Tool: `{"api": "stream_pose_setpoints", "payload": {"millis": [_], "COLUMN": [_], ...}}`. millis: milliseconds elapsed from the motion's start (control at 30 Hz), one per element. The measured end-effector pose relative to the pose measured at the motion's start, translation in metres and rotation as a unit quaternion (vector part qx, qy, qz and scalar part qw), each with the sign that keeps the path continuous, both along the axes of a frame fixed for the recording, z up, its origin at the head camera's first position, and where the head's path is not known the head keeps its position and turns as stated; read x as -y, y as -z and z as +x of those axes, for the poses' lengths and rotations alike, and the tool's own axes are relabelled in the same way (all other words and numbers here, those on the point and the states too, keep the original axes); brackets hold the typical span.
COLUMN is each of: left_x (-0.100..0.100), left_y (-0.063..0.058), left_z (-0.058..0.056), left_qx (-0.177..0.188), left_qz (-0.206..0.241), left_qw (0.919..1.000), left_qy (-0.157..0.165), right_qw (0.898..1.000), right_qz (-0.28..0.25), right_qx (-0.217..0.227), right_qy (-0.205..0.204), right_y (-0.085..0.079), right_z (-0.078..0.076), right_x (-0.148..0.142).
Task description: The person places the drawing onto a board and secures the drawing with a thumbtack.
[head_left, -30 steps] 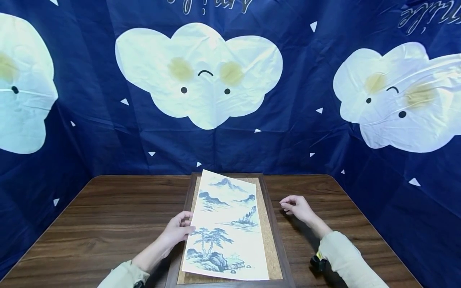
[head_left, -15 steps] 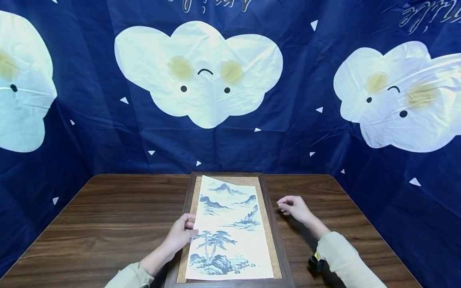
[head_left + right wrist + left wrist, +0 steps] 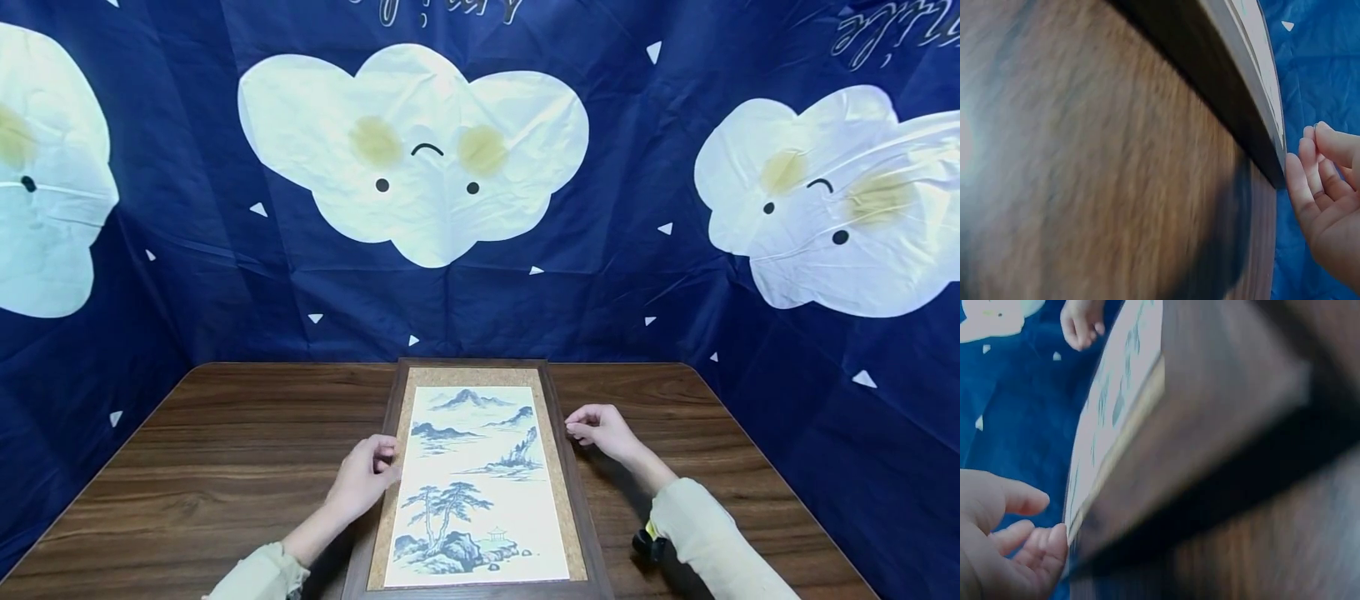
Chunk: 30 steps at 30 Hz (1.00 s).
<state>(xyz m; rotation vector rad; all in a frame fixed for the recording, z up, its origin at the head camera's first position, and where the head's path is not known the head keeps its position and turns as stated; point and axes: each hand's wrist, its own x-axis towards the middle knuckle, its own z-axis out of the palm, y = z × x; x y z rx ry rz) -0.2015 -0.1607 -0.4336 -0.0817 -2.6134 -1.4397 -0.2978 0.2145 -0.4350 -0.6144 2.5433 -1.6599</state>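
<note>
A sheet of paper with a blue ink landscape lies flat on a cork board in a dark wooden frame. Beside its left edge is my left hand, thumb and fingers apart and nothing held; in the left wrist view the fingertips are close to the frame's edge. My right hand hovers by the frame's right side. In the right wrist view its thumb meets a fingertip, and a tiny dark speck shows between them, too small to name.
The brown wooden table carries the frame near its middle. A dark blue cloth with white clouds hangs behind and at both sides. A small black device is on the right wrist.
My left hand has let go of the paper and drawn slightly left. The paper has gone from tilted and curled to lying flat. My right hand has moved left, closer to the frame.
</note>
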Motion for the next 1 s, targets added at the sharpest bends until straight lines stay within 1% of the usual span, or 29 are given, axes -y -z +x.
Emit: {"api": "stream_pose_setpoints", "payload": {"millis": [67, 100, 167, 233, 300, 367, 467, 500, 667, 800, 900, 1000], "left_x": [0.009, 0.014, 0.024, 0.033, 0.041, 0.047, 0.051, 0.052, 0.053, 0.051, 0.05, 0.05], "left_y": [0.001, 0.002, 0.002, 0.002, 0.003, 0.004, 0.007, 0.008, 0.01, 0.011, 0.013, 0.015], "left_z": [-0.006, -0.009, -0.014, -0.017, -0.019, -0.022, -0.024, -0.025, -0.025, -0.025, -0.025, -0.026], "left_qx": [-0.03, -0.037, -0.039, -0.029, -0.004, 0.024, 0.054, 0.06, 0.071, 0.063, 0.063, 0.066], "left_qz": [-0.037, -0.049, -0.071, -0.081, -0.075, -0.06, -0.035, -0.03, -0.022, -0.035, -0.041, -0.039], "left_qw": [0.9989, 0.9981, 0.9967, 0.9963, 0.9969, 0.9972, 0.9963, 0.9958, 0.9941, 0.9927, 0.9927, 0.9929], "left_qy": [-0.004, -0.004, -0.002, 0.006, 0.021, 0.037, 0.057, 0.062, 0.08, 0.096, 0.095, 0.092], "right_qw": [1.0, 1.0, 1.0, 1.0, 1.0, 1.0, 1.0, 1.0, 0.999, 0.999, 0.999, 0.998], "right_qz": [0.0, -0.001, -0.002, 0.003, 0.007, 0.011, 0.009, 0.009, 0.014, 0.01, 0.006, 0.011], "right_qx": [-0.002, -0.003, 0.0, 0.001, 0.003, 0.006, 0.012, 0.014, 0.02, 0.027, 0.034, 0.052], "right_qy": [-0.004, -0.006, -0.009, -0.01, -0.011, -0.01, -0.014, -0.018, -0.025, -0.029, -0.031, -0.019], "right_y": [0.0, -0.001, -0.004, -0.011, -0.012, -0.011, -0.003, -0.003, -0.005, -0.005, -0.004, -0.004], "right_z": [-0.003, -0.004, -0.005, -0.003, -0.005, -0.008, -0.019, -0.02, -0.024, -0.027, -0.03, -0.033], "right_x": [0.005, 0.008, 0.015, 0.024, 0.031, 0.037, 0.043, 0.045, 0.059, 0.069, 0.075, 0.082]}}
